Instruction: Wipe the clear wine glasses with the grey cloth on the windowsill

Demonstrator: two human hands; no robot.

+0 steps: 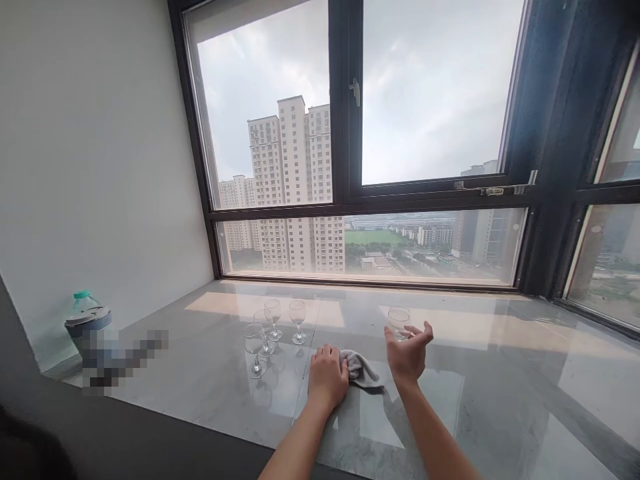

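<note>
Tipping threatens the glass [399, 318] if the right hand [407, 357], fingers half open, nudges it; the left hand [328, 379] curls against the cloth [362, 372], both grips unclear

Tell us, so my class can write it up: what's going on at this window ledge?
A person has both hands over a glossy ledge below a window. The left hand is at the left end of a crumpled grey cloth. The right hand is at a clear glass, partly hiding it; how firmly it grips is unclear. Four stemmed glasses stand upright in a group to the left.
</note>
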